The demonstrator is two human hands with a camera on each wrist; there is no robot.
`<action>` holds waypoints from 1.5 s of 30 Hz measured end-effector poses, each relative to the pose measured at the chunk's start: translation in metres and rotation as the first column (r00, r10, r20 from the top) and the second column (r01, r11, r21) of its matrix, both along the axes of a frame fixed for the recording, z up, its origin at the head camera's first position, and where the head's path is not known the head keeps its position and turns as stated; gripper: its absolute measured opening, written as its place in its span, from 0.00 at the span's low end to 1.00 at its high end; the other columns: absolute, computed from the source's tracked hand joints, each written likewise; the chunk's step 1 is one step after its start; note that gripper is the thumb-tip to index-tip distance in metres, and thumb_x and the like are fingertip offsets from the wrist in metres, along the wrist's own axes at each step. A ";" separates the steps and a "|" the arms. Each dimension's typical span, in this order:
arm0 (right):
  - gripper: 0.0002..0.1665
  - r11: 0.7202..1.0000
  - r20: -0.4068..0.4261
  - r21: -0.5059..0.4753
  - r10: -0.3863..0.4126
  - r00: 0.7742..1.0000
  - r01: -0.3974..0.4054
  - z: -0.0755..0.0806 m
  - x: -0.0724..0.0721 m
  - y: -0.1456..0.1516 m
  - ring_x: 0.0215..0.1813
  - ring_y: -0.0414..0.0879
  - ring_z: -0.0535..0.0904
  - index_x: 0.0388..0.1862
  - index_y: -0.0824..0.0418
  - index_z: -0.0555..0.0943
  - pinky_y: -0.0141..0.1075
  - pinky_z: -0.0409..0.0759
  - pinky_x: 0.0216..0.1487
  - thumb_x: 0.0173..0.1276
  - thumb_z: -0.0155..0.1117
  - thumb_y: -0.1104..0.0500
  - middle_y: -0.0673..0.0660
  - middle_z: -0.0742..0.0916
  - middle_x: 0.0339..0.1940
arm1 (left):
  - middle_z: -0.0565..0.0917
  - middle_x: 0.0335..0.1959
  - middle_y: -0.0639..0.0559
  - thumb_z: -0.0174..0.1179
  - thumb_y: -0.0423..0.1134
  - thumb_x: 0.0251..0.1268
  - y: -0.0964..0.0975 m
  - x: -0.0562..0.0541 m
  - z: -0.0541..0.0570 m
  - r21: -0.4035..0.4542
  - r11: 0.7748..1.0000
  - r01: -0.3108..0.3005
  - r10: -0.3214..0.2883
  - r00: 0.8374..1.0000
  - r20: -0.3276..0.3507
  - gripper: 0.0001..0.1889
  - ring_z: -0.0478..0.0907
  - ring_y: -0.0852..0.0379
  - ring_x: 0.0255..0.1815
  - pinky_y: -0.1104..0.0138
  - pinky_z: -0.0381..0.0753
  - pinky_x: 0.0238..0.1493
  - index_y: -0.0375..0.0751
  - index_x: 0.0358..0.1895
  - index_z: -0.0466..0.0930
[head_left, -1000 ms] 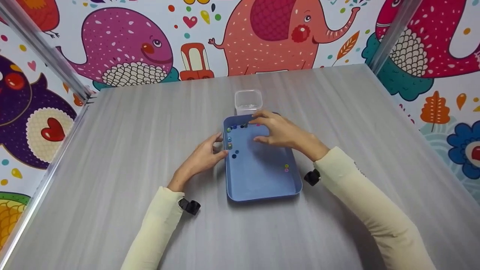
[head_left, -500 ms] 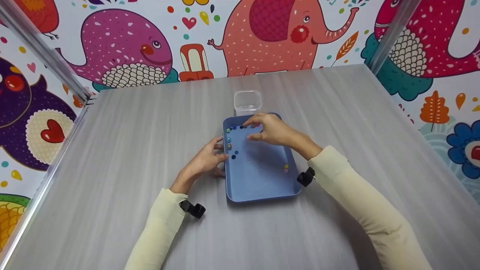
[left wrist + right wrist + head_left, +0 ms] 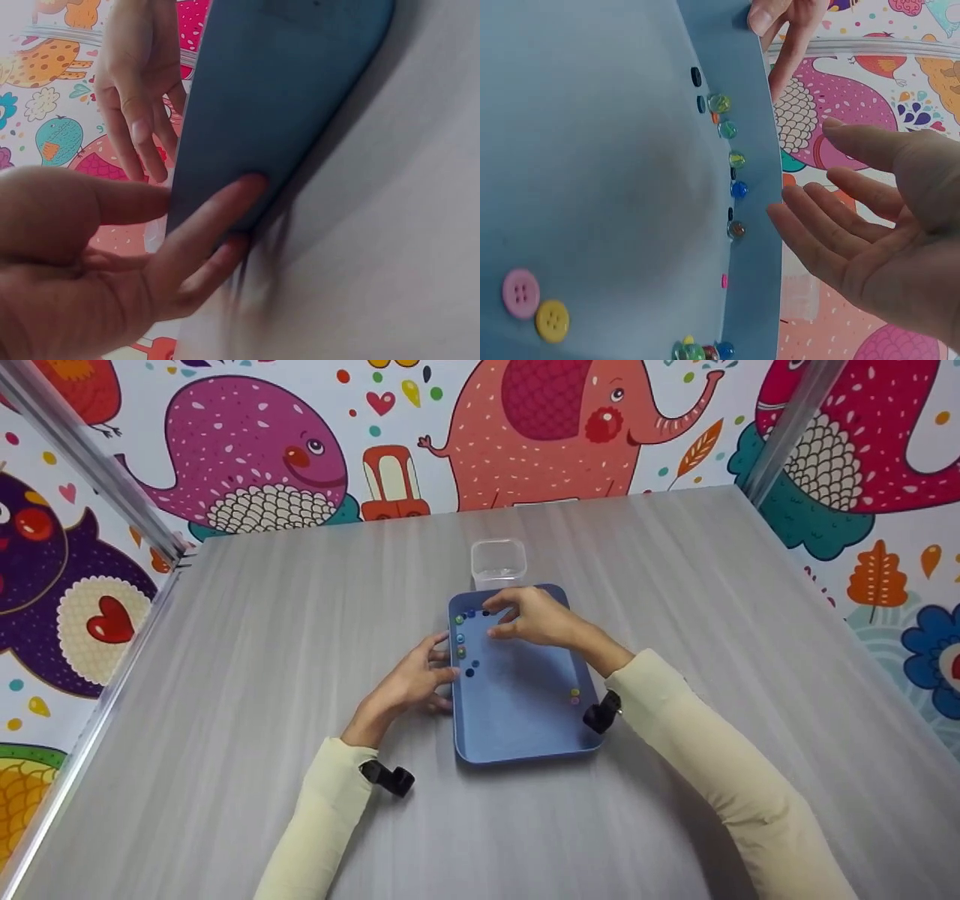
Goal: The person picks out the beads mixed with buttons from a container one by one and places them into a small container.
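Observation:
A blue rectangular tray holds several glass marbles and small buttons. At its left side, my left hand grips the wall, thumb over the rim and fingers against the outer face, as the left wrist view also shows. Over the tray's far part hovers my right hand, its fingers loosely bent and apart, with nothing between them. Beneath its fingertips lie dark buttons and marbles along the far wall. A pink button and a yellow button lie apart from the marbles. Dark buttons lie near the left wall.
Just beyond the tray's far edge stands a clear plastic container; small things at its bottom are too faint to identify. The grey table extends around the tray. Walls with cartoon animals border its back and sides.
My right hand has shifted left over the tray, toward the far left corner. My left hand has slid slightly nearer and settled its thumb and fingers on the tray's wall.

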State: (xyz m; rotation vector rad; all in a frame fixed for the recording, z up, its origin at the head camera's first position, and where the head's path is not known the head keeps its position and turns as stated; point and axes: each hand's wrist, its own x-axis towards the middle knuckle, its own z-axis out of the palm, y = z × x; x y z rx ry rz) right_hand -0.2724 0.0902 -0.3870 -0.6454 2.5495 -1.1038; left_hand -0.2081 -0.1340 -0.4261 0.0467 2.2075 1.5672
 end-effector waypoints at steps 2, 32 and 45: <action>0.28 1.000 0.008 -0.009 -0.009 1.000 0.009 0.000 0.000 -0.001 0.58 0.54 0.84 0.64 0.60 0.79 0.47 0.86 0.59 0.66 0.72 0.56 0.60 0.84 0.62 | 0.67 0.71 0.30 0.53 0.27 0.74 0.001 -0.001 0.000 0.026 1.000 -0.001 0.001 1.000 0.007 0.37 0.79 0.36 0.62 0.61 0.91 0.34 0.42 0.81 0.46; 0.17 0.999 0.108 -0.010 -0.034 0.994 0.035 -0.018 -0.003 -0.038 0.42 0.50 0.86 0.53 0.64 0.85 0.37 0.88 0.43 0.67 0.70 0.61 0.61 0.90 0.47 | 0.68 0.69 0.29 0.51 0.27 0.76 -0.004 -0.001 -0.003 0.065 0.998 -0.011 0.009 0.999 0.036 0.35 0.76 0.35 0.65 0.60 0.92 0.35 0.42 0.80 0.46; 0.15 0.995 0.285 -0.031 -0.080 0.955 0.093 -0.024 -0.005 -0.041 0.38 0.50 0.87 0.52 0.64 0.85 0.36 0.90 0.33 0.68 0.69 0.62 0.62 0.89 0.42 | 0.69 0.70 0.30 0.51 0.28 0.75 -0.003 -0.002 -0.003 0.056 0.998 -0.024 0.021 0.999 0.047 0.35 0.78 0.37 0.63 0.62 0.91 0.34 0.44 0.80 0.47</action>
